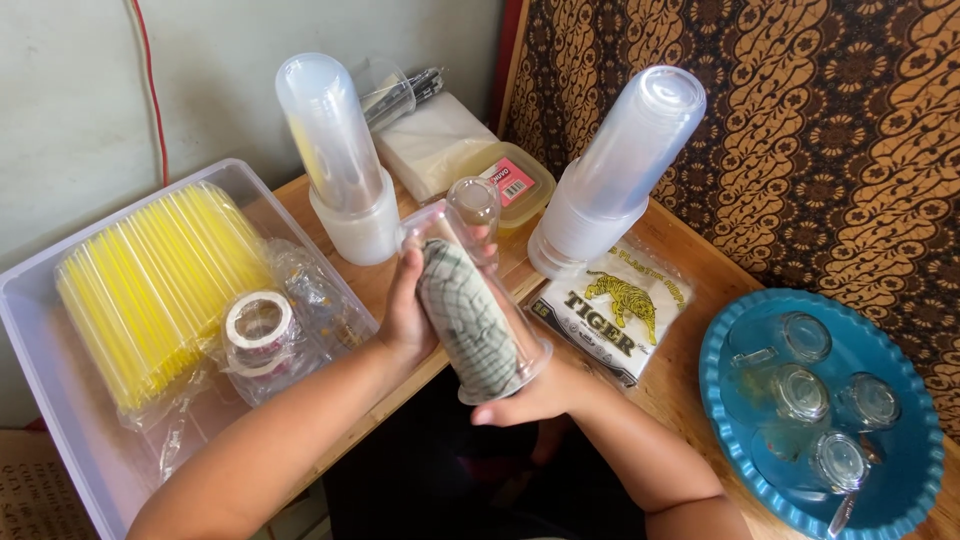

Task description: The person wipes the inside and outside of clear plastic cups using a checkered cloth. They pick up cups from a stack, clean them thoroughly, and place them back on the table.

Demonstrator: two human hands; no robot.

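Left hand point(405, 315) and right hand point(530, 395) both grip a clear cup point(480, 310) with a cloth point(465, 320) inside, above the table point(690, 380).

The clear bin point(60, 400) and blue tray point(720, 400) run off-frame — the bin's far corner unseen.

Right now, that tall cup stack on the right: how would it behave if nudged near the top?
The tall cup stack already leans, so it probably tips rather than slides. It looks like thin clear plastic, likely light and easy to knock. If it falls, its round sides could roll toward the blue tray of glasses.
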